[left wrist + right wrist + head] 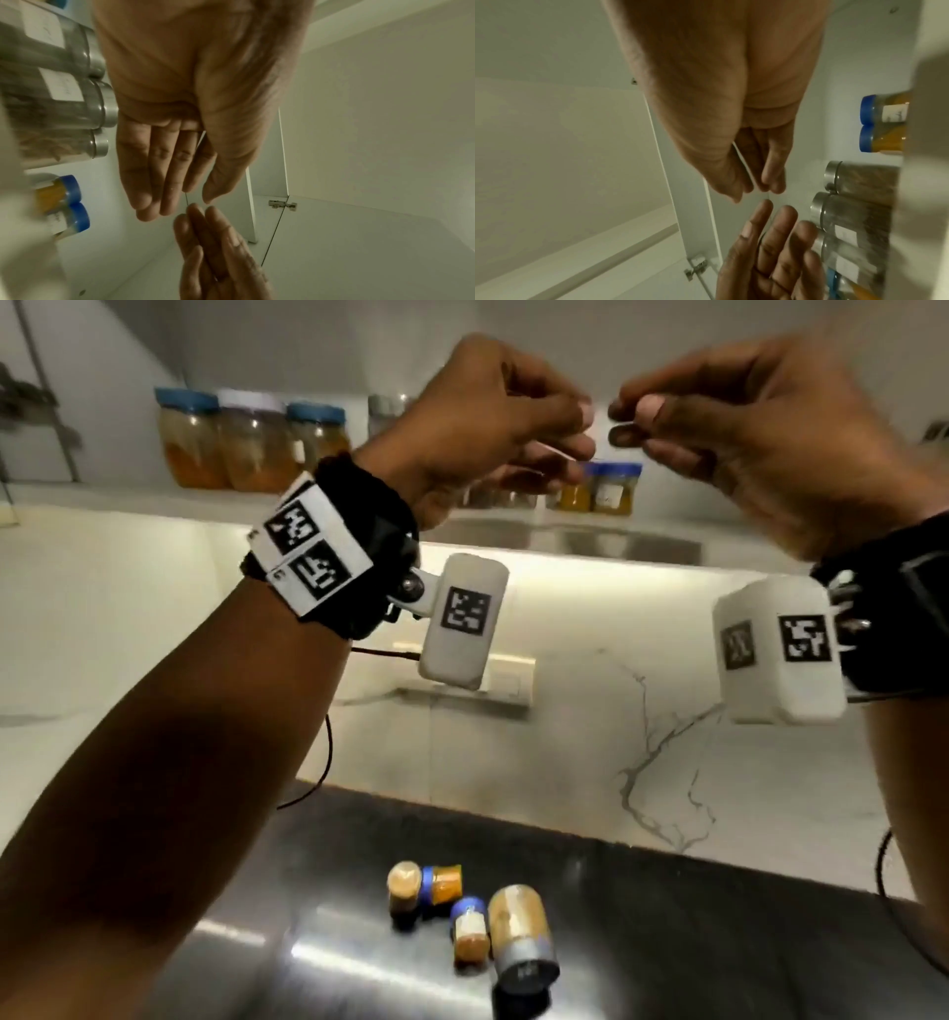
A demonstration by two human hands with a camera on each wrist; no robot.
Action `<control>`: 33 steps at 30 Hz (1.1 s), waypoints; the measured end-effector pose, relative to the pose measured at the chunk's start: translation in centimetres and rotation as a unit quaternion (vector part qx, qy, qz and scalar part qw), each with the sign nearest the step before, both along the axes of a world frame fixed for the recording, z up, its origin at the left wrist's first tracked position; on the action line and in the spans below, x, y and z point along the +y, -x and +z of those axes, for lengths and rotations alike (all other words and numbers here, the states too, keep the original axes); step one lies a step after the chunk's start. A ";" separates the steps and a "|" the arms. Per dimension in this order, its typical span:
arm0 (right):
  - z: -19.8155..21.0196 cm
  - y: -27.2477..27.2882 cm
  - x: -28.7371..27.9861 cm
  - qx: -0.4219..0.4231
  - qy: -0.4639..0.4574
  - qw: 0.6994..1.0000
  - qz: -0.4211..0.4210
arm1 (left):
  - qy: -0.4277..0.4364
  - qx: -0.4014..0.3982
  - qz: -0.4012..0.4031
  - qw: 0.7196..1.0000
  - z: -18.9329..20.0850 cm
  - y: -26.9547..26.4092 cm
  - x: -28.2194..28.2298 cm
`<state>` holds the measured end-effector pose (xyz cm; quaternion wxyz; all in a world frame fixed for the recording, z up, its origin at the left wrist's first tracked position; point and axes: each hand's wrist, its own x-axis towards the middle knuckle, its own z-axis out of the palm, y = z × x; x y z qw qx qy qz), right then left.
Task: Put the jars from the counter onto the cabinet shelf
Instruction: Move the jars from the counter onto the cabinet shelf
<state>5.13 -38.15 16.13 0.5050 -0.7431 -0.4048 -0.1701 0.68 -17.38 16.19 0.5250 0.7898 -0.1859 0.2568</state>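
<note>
- Hovering at shelf height: left hand, fingers loosely curled in the head view, nearly straight in its wrist view, holding nothing.
- Right hand: raised opposite, fingertips close to the left's but apart; fingers relaxed, nothing gripped.
- Four jars on the steel table: lying on their sides, clustered and touching; two small with blue lids, one small tan-capped, one larger with a grey lid. Contents amber to brown.
- Cabinet shelf: already carrying upright jars, three large ones left, small blue-lidded ones behind the hands.
</note>
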 end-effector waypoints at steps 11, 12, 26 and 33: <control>-14.0 2.9 2.4 0.038 0.040 0.993 0.102 | 0.045 0.111 0.061 0.991 -14.8 5.0 3.6; -15.9 2.7 2.9 0.060 0.052 0.992 0.100 | 0.048 0.131 0.066 0.988 -16.8 5.1 4.0; -41.0 -1.6 10.5 0.286 0.267 0.920 -0.032 | 0.053 0.369 0.169 0.912 -39.9 1.5 12.3; -47.2 -2.9 15.2 0.338 0.351 0.858 -0.160 | -0.121 0.424 0.190 0.877 -47.5 -2.1 16.4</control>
